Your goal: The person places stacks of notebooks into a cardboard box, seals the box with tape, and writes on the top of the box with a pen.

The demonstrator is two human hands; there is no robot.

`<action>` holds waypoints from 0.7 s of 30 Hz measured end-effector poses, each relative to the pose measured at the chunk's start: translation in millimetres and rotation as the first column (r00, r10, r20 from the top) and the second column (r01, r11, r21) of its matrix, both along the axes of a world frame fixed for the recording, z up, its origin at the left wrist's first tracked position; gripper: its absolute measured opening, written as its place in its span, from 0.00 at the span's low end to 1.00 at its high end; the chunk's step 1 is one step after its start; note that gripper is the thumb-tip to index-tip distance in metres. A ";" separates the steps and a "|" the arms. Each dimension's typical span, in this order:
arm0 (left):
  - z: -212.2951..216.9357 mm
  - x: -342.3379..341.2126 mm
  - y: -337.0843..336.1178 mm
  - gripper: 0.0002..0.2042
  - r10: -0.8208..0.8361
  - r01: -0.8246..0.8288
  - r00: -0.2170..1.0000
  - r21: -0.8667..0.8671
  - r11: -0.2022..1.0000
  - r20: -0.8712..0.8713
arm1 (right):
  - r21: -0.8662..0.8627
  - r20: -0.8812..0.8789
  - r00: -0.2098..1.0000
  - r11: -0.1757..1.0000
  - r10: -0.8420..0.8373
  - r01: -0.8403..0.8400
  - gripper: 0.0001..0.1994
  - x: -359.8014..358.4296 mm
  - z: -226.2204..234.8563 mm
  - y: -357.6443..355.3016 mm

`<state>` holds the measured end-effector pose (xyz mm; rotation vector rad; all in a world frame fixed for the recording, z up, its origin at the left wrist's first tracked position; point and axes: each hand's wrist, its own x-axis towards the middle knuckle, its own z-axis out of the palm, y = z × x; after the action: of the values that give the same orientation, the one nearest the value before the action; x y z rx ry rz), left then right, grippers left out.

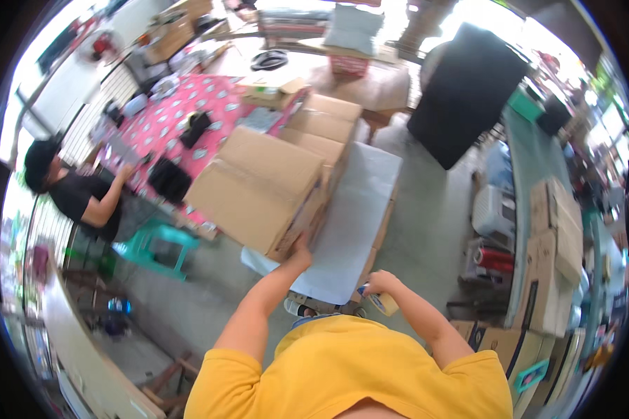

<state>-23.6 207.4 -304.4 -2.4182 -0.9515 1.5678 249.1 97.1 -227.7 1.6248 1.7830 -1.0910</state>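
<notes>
At the bottom of the frame, the person in a yellow shirt point(349, 370) is reaching both forearms upward into the picture. The right hand point(379, 283), just right of centre, is clenching around a roll of packing tape point(383, 302), which is hanging just below the fist. The left hand point(300, 257), at the centre, is pressing its fingers against the near lower corner of a large cardboard box point(258, 185); whether it is gripping the edge or only pushing flat against it, I cannot tell.

The box is sitting tilted, its near corner overhanging the pale grey table point(356, 223) that is stretching up the middle of the frame. Judging from this, the box could be slipping off toward the floor, since only one hand is steadying it and part of it is lying beyond the table edge. The tape could also be dropping if the fist loosens.

Just beyond, a second cardboard box point(327, 126) is resting against the first. In the upper left, a table with a pink patterned cloth point(182, 105) is carrying small dark items, and a seated person in black point(77, 192) is working at its near side beside a green stool point(154, 244).
</notes>
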 end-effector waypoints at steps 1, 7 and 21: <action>-9.0 10.1 -1.0 0.42 0.131 -0.106 0.987 -0.246 0.964 0.090 | 0.085 -0.063 0.987 0.985 -0.148 0.153 0.33 33.1 1.0 -20.7; -45.1 2.2 -71.9 0.37 0.570 -0.077 0.557 -0.645 0.760 0.604 | 0.186 -0.124 0.447 0.422 -0.886 0.887 0.40 170.9 35.7 -204.1; 21.9 176.7 -99.3 0.35 0.349 -0.015 0.793 -0.556 0.831 0.500 | 0.947 0.059 -0.539 -0.125 -0.840 0.297 0.28 319.2 142.2 -602.1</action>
<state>153.0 108.1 -282.5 -3.4395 -0.9547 1.2577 568.3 -505.0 -85.4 3.0449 -0.5623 0.4615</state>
